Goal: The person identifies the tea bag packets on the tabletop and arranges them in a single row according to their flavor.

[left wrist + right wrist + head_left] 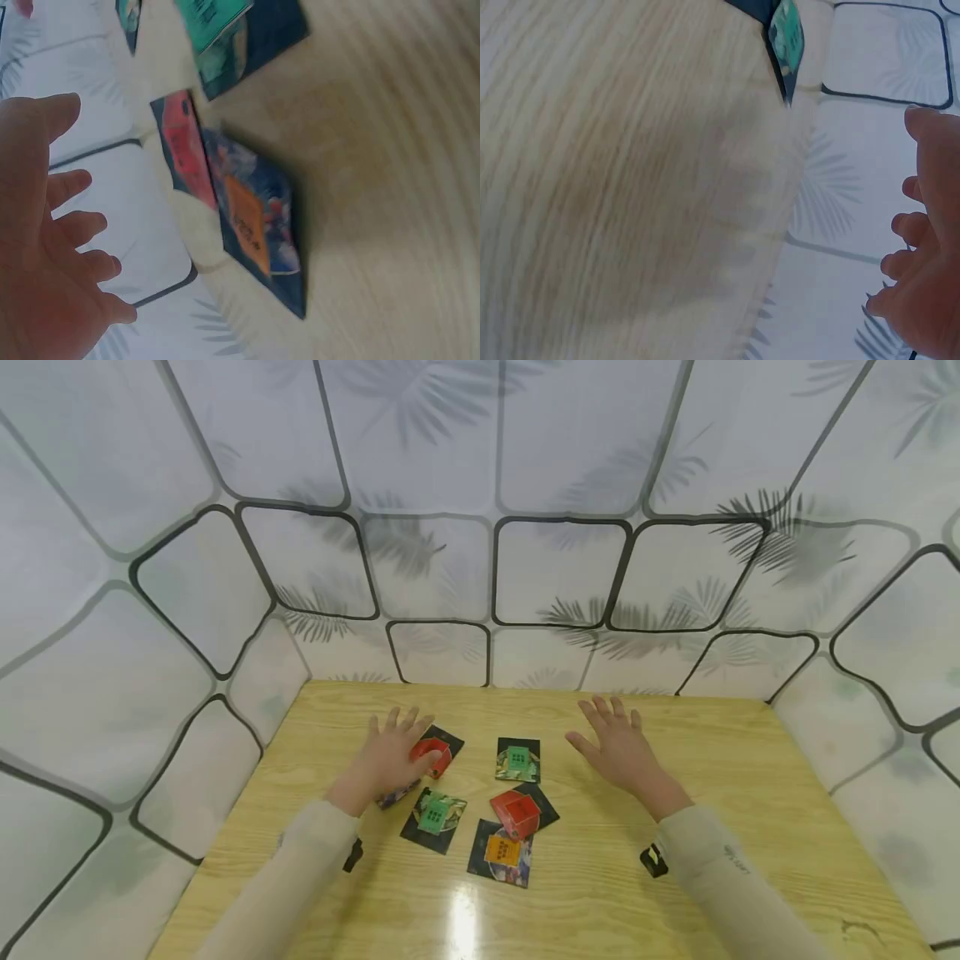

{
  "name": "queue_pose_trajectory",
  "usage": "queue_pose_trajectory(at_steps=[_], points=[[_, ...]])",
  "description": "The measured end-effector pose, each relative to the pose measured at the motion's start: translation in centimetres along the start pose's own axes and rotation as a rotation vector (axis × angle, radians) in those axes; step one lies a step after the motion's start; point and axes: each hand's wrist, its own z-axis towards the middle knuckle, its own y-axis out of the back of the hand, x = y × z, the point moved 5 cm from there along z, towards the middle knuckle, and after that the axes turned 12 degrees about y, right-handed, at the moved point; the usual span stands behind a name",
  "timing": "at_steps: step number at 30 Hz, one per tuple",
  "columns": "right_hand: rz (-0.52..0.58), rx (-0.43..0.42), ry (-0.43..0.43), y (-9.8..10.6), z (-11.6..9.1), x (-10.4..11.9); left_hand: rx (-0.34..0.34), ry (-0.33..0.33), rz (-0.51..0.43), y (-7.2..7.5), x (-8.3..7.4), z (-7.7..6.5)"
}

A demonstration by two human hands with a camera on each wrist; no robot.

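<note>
My left hand hovers with fingers spread above a red-labelled packet at the left of the group. In the left wrist view, an orange-labelled packet lies against that red one, under the hand. A green-labelled packet lies nearer me. Toward the middle are another green-labelled packet, a red-labelled packet and an orange-labelled packet, the red overlapping the orange. My right hand, fingers extended, is held over the bare wood to the right, holding nothing.
The packets lie on a wood-grain table. Patterned white curtain walls close in its back and both sides. Dark bands are visible by the wrists.
</note>
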Motion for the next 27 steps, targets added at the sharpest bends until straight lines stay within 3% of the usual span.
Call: queue_pose_trajectory(at_steps=[13,21,27], points=[[-0.015,0.050,0.118,-4.7,1.0,2.8,0.125,-0.090,-0.053,-4.4,-1.7,-4.1],[-0.037,0.113,0.130,-6.6,1.4,2.9,0.128,-0.164,-0.049,-5.2,-2.1,-5.9],[-0.039,0.153,0.143,-7.9,1.5,3.2,0.111,-0.178,-0.018,-6.0,-2.6,-5.9]])
